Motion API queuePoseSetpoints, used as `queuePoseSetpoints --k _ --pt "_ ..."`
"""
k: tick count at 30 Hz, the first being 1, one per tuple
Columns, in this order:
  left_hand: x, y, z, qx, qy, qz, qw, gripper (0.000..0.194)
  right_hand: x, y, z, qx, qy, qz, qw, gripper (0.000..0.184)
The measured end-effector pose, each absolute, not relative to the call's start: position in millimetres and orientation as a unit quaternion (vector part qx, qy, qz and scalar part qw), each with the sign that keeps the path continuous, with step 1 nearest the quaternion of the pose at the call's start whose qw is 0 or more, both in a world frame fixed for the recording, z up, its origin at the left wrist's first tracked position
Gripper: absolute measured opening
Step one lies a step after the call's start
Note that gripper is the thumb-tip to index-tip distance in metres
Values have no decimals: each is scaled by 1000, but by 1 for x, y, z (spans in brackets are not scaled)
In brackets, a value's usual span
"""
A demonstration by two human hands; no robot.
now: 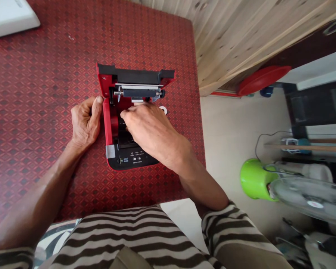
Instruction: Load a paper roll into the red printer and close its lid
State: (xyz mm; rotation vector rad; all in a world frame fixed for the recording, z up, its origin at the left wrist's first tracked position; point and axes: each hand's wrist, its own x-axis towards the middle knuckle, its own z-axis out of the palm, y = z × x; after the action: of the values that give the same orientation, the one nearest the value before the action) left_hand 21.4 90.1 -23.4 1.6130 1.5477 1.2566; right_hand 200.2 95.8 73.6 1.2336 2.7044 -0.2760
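A red and black label or receipt printer (134,161) lies on the table, its lid (137,76) raised at the far side with a dark roller (140,93) across it. My right hand (151,123) reaches over the bay from the right. Its fingers bend down under the roller, closed, and their tips are hidden, so what they hold cannot be seen. Beside the printer's left wall is my left hand (86,121), curled into a loose fist, with the thumb tip by the hinge corner. A small white ring (163,110) shows just beyond my right hand.
The table (44,74) has a red patterned cover. A white object (11,16) sits at its far left corner. Wooden boards (226,33) border the far right side. On the floor to the right are a green bucket (250,179) and a fan (313,198).
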Motion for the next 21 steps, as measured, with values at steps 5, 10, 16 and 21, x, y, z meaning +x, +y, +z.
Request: queuePoseSetpoints --k 5,10,16,21 --pt "22 89 -21 596 593 456 292 50 219 90 79 372 919 -131 3 35" --pt "23 87 -20 591 593 462 292 52 251 71 93 307 914 -225 -142 26" --pt "23 86 -16 579 591 473 303 57 262 48 80 322 899 -221 -200 16" --pt "14 87 -10 568 579 492 316 53 266 43 70 328 890 -205 -241 15"
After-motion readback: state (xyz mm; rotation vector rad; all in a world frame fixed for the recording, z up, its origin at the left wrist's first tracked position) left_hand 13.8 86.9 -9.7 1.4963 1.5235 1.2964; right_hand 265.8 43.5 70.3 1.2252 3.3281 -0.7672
